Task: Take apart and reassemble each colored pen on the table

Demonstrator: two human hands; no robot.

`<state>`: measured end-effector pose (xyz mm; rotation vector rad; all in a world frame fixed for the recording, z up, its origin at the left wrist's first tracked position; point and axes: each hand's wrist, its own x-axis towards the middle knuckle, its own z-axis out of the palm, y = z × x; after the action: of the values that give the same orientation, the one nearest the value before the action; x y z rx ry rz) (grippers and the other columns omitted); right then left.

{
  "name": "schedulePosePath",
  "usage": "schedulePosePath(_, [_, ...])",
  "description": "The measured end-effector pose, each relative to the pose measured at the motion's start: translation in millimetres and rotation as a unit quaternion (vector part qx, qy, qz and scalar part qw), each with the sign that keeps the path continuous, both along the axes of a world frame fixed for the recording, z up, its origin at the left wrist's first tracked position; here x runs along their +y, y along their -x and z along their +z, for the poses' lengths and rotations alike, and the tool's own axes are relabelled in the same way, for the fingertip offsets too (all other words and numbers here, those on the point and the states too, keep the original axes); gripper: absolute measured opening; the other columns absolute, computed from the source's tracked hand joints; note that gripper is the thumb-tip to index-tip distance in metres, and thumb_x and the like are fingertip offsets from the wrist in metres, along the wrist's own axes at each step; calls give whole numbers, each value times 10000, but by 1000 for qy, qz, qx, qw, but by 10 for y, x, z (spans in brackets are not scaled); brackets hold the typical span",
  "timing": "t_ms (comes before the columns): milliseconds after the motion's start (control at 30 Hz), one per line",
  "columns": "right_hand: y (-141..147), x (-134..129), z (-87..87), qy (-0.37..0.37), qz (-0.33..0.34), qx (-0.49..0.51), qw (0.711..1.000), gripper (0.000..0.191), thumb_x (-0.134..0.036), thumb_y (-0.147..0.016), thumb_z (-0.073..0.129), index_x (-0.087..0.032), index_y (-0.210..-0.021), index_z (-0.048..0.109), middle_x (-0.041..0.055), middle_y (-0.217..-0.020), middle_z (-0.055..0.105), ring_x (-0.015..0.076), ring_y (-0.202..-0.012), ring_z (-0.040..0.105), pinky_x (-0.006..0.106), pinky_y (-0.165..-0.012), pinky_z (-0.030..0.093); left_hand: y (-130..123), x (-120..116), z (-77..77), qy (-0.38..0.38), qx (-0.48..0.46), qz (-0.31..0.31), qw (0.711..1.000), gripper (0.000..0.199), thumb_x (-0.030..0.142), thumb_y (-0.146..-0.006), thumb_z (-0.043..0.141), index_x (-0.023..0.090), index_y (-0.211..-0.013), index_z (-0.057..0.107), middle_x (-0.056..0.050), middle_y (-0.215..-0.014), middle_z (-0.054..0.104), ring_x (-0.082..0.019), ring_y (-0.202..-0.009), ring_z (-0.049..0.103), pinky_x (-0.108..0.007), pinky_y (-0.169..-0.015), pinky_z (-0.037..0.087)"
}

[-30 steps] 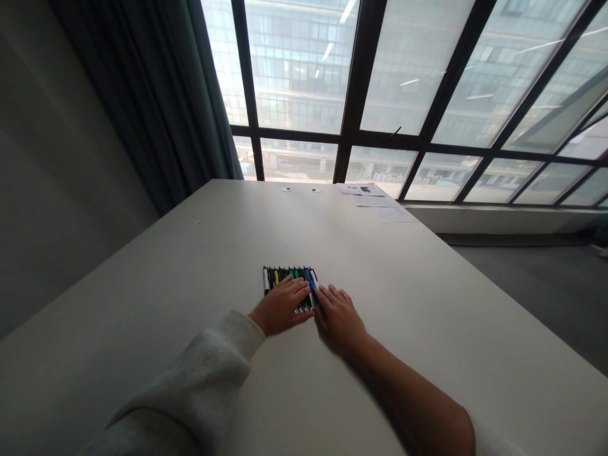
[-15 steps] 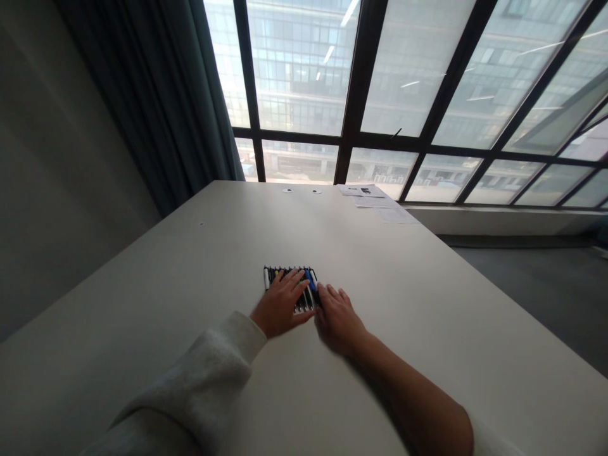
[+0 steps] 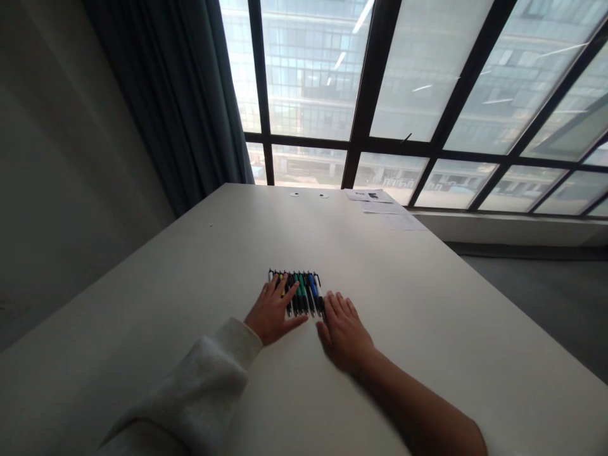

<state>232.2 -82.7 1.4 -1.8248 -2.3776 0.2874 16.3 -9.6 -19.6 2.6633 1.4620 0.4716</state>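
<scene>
Several pens (image 3: 303, 294) lie side by side in a tight row on the white table (image 3: 304, 392), their tips toward me. Green, blue, white and yellow parts show on their mostly black bodies. Over the left end of the row lies my left hand (image 3: 273, 310), fingers spread, covering some of the pens. My right hand (image 3: 344, 329) rests on the table at the right end, its fingers stretched out alongside the outermost white-and-black pen (image 3: 319, 294). Neither hand grips a pen.
Paper sheets (image 3: 380, 206) lie at the far right of the table. Two small white round pieces (image 3: 323, 196) sit near the far edge. Beyond stand a dark curtain (image 3: 190, 107) and large windows (image 3: 308, 82).
My left hand has slid left over the row, uncovering green pens in the middle. My right hand has shifted slightly right and nearer. The view has turned a little.
</scene>
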Motion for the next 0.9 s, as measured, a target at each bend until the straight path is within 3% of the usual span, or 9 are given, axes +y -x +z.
schedulePosePath(200, [-37, -6, -82, 8, 15, -4, 1000, 716, -486, -1017, 266, 1, -1541, 245, 185, -1614, 150, 342, -1505, 110, 524, -1222, 158, 41, -7, -2, -19, 11, -30, 999, 795, 662, -880, 497, 186, -1506, 383, -190, -1587, 300, -394, -1480, 215, -594, -1149, 300])
schedulePosePath(333, [-67, -59, -205, -30, 27, -12, 999, 696, -483, -1018, 305, -28, -1544, 258, 181, -1608, 188, 334, -1505, 129, 544, -1202, 219, 64, -41, 34, -21, 23, -37, 999, 783, 626, -892, 509, 199, -1525, 337, -154, -1612, 256, -382, -1494, 176, -610, -1161, 262])
schedulePosePath(533, [-78, -110, -210, -84, 36, -10, 996, 776, -425, -987, 447, -106, -1585, 70, 169, -1614, 221, 325, -1507, 145, 555, -1160, 294, 63, -48, 133, 0, 43, -43, 998, 800, 593, -896, 528, 187, -1543, 290, -135, -1627, 220, -373, -1503, 137, -576, -1171, 264])
schedulePosePath(767, [-101, -114, -226, -12, 28, 45, 999, 839, -466, -975, 446, -193, -1589, -56, 125, -1641, 124, 352, -1506, 132, 608, -1172, 242, 101, -40, 90, 5, 36, -54, 998, 776, 568, -893, 542, 224, -1543, 297, -106, -1611, 281, -366, -1493, 192, -569, -1186, 244])
schedulePosePath(900, [-114, -137, -176, 36, 28, 67, 997, 781, -511, -984, 393, -182, -1597, 37, 103, -1645, 72, 339, -1515, 68, 601, -1212, 150, 105, -33, 37, 5, 30, -64, 997, 724, 576, -907, 516, 231, -1521, 352, -96, -1594, 326, -353, -1495, 197, -573, -1192, 230])
